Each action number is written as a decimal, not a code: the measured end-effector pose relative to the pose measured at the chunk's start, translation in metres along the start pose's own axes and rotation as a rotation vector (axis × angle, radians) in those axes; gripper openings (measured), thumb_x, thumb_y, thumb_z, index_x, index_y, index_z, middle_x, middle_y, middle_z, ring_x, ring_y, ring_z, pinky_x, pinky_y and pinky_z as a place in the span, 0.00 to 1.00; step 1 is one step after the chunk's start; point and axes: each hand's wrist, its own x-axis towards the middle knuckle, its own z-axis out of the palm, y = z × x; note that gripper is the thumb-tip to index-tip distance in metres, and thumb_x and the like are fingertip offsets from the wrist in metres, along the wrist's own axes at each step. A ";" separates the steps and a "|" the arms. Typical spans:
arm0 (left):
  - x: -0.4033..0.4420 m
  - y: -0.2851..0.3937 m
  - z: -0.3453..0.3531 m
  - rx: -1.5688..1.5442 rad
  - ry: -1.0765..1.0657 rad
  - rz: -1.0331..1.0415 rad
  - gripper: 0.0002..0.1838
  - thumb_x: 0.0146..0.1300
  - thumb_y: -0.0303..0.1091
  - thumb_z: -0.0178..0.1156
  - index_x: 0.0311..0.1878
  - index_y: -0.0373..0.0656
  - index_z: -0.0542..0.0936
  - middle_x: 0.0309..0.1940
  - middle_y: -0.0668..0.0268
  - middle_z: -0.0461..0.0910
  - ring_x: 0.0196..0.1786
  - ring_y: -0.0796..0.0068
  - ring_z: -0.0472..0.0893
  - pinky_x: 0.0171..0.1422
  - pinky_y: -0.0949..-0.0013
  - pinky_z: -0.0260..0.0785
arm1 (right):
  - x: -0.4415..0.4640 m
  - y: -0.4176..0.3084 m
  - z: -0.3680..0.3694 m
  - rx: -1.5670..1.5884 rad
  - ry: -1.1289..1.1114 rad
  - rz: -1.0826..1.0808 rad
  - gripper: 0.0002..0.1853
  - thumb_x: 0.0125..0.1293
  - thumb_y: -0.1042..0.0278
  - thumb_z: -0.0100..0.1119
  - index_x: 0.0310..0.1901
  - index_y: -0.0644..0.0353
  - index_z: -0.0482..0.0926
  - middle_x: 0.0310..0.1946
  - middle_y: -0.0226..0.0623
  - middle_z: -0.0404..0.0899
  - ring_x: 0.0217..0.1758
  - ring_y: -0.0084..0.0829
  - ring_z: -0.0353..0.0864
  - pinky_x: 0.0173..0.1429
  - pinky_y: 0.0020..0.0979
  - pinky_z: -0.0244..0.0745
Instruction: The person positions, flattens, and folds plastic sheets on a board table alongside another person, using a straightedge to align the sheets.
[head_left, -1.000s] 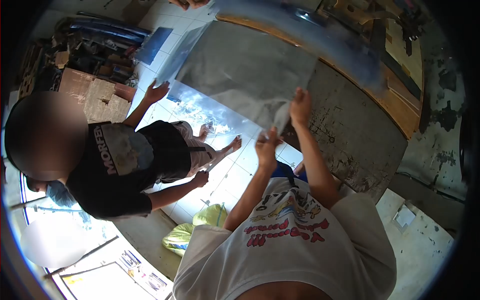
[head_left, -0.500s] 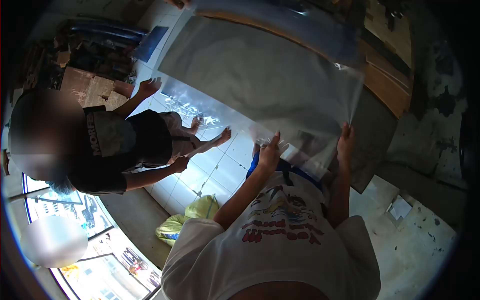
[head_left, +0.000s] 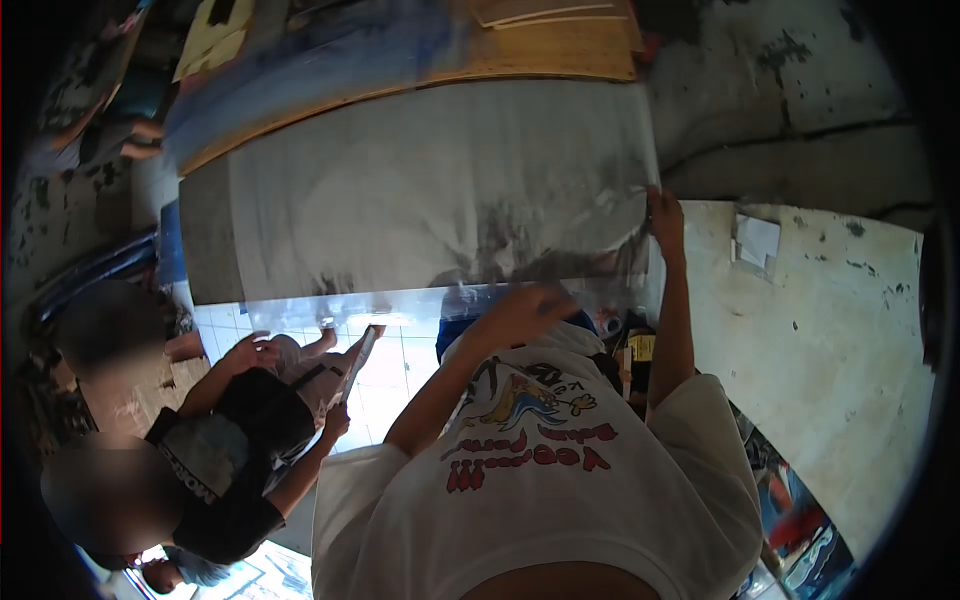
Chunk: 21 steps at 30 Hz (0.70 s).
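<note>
A wide clear plastic sheet [head_left: 400, 190] lies over the grey tabletop [head_left: 207, 240], with its near edge hanging past the table's front. My right hand [head_left: 665, 212] is closed on the sheet's right edge, at the table's right end. My left hand [head_left: 535, 308] is in front of my body by the sheet's near edge. Motion smears its fingers, so whether it grips the sheet is unclear.
A co-worker in a black shirt [head_left: 205, 450] stands at the left, holding a thin flat strip [head_left: 358, 365]. Wooden boards [head_left: 560, 45] lie beyond the sheet. A pale panel [head_left: 820, 300] is at the right. Another person [head_left: 90, 140] is at the far left.
The view has turned, and the sheet now lies flatter across the table. My right hand has carried its edge to the table's right end. My left hand has moved away from its earlier pinch.
</note>
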 end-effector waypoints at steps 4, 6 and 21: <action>0.125 -0.018 0.029 0.829 0.752 0.391 0.30 0.65 0.49 0.52 0.66 0.44 0.65 0.69 0.55 0.59 0.72 0.54 0.56 0.73 0.47 0.43 | -0.007 -0.013 0.003 0.051 0.050 0.081 0.21 0.67 0.50 0.52 0.36 0.66 0.74 0.29 0.55 0.76 0.34 0.47 0.77 0.41 0.39 0.69; 0.134 -0.023 0.029 0.799 0.683 0.439 0.31 0.65 0.51 0.51 0.67 0.46 0.65 0.70 0.55 0.56 0.73 0.55 0.54 0.74 0.46 0.40 | -0.011 -0.019 0.002 0.049 0.070 0.094 0.21 0.67 0.50 0.52 0.36 0.66 0.74 0.29 0.55 0.76 0.34 0.46 0.77 0.41 0.38 0.69; -0.041 -0.179 -0.198 0.839 1.586 -0.830 0.31 0.68 0.52 0.39 0.67 0.40 0.62 0.70 0.46 0.54 0.73 0.44 0.49 0.70 0.35 0.39 | 0.001 0.005 0.001 0.101 -0.027 0.065 0.23 0.68 0.49 0.52 0.34 0.67 0.71 0.24 0.44 0.72 0.28 0.36 0.69 0.36 0.37 0.67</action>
